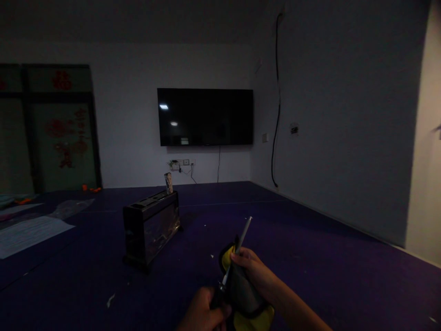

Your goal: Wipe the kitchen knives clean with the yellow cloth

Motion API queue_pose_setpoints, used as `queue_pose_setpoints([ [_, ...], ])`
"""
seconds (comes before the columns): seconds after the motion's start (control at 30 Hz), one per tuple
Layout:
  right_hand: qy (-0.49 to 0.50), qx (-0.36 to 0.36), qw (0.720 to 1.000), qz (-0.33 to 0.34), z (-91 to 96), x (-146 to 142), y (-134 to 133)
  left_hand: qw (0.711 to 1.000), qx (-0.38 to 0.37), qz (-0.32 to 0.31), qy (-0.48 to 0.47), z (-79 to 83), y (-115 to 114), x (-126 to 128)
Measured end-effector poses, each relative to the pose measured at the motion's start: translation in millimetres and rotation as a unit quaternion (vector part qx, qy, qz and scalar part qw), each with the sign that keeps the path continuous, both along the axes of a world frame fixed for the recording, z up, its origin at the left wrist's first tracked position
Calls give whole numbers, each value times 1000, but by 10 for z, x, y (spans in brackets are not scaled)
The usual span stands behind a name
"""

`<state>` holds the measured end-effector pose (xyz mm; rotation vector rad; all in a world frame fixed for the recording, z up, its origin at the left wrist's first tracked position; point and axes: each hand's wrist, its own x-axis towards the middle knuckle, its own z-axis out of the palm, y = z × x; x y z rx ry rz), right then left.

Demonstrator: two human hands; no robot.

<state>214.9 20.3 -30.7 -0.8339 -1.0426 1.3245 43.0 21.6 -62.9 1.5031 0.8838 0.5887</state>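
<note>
Low in the view, my left hand is closed around the dark handle of a slim tool. Its long silvery shaft points up and away to the right; the dim light hides whether it is a blade or a rod. My right hand pinches a grey and yellow cloth with dark edging against the shaft, thumb on top. Part of the cloth hangs below, near my left hand. The shaft's tip sticks out bare beyond the cloth.
A black box-shaped appliance stands on the purple floor, with a patterned cylinder upright on top. Paper sheets lie left. A television hangs on the far wall; a black cable hangs at the right.
</note>
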Motion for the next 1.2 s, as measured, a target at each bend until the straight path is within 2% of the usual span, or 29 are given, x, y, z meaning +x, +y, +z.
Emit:
queue_pose_setpoints([
  [0.23,-11,1,1000,4,-5,32,31,999,5,-20,-29,35,-27,15],
  [0.43,-11,3,1000,1,-5,77,62,998,12,-49,-45,-12,8,53],
  [0.8,2,12,999,-44,143,181,33,998,29,-57,-14,-21,42,59],
  [1.1,25,23,995,-90,267,416,37,997,43,-61,30,16,22,57],
  [1.2,29,20,994,-102,286,456,36,997,52,-55,36,-17,43,41],
])
